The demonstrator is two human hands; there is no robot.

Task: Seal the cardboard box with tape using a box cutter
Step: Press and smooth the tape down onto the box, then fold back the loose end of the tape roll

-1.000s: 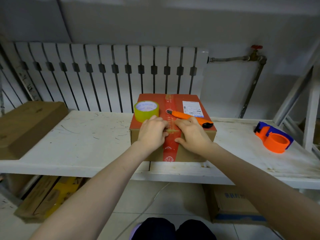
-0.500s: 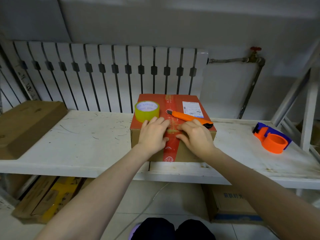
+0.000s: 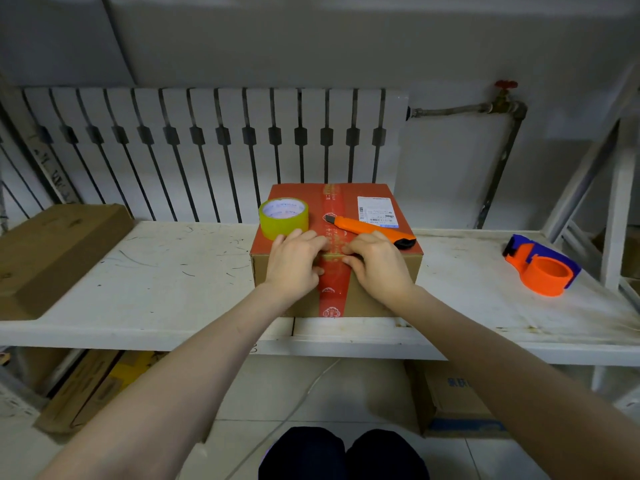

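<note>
A cardboard box (image 3: pixel 388 299) with a red top stands on the white table (image 3: pixel 166 285). A red printed tape strip (image 3: pixel 333 292) runs along the top's middle and down the near face. My left hand (image 3: pixel 294 265) and my right hand (image 3: pixel 379 266) lie flat on the box's near top edge, either side of the strip, fingertips pressing on it. A yellow-green tape roll (image 3: pixel 284 218) sits on the box's left part. An orange box cutter (image 3: pixel 369 230) lies across the top, just behind my right hand.
An orange and blue tape dispenser (image 3: pixel 540 266) lies on the table at the right. A flat cardboard box (image 3: pixel 52 251) rests at the table's left end. A white radiator (image 3: pixel 214 147) stands behind. More boxes lie on the floor under the table.
Both hands stay on the box's near edge; the fingers have shifted slightly along the tape strip. The view has shifted a little.
</note>
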